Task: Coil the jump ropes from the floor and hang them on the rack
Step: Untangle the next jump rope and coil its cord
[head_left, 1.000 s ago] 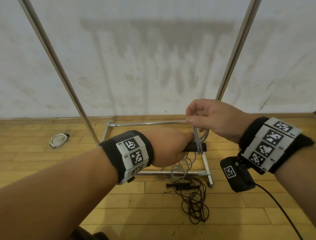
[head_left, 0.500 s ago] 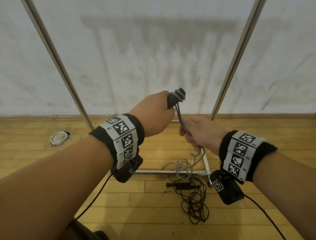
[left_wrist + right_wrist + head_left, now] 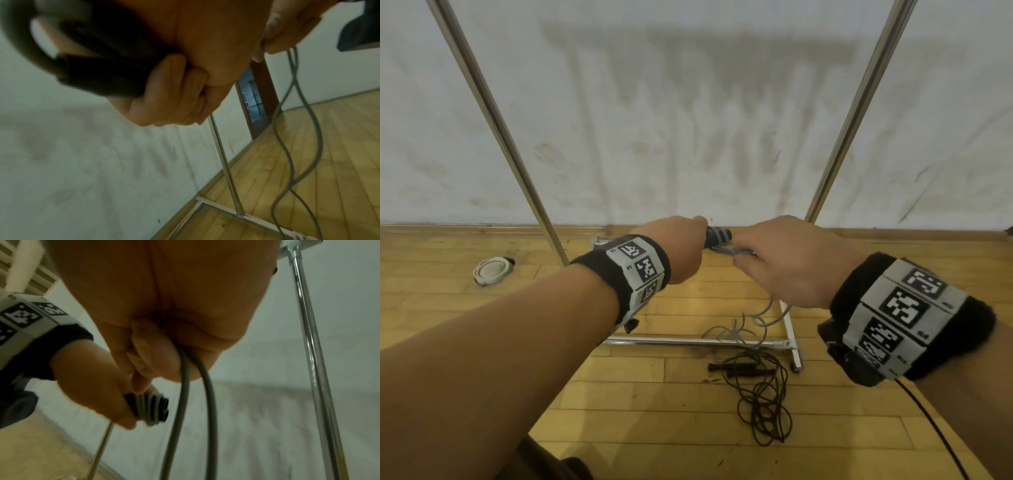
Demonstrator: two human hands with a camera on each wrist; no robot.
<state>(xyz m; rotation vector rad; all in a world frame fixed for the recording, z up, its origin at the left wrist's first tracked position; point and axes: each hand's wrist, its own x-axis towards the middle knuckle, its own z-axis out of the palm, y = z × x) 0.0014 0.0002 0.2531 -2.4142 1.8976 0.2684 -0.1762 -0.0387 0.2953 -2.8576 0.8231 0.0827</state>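
Left hand (image 3: 681,251) around grey-wrapped black handles (image 3: 717,237)

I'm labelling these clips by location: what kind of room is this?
Probably a gym or exercise hall: wooden strip floor, jump ropes lying on it, and a metal rack against a scuffed white wall.

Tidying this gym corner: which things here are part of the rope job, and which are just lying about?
Job:
- grey jump rope, handles in left hand, cord gripped by right hand
- black jump rope on floor
- rack

Lying about:
- round white object on floor
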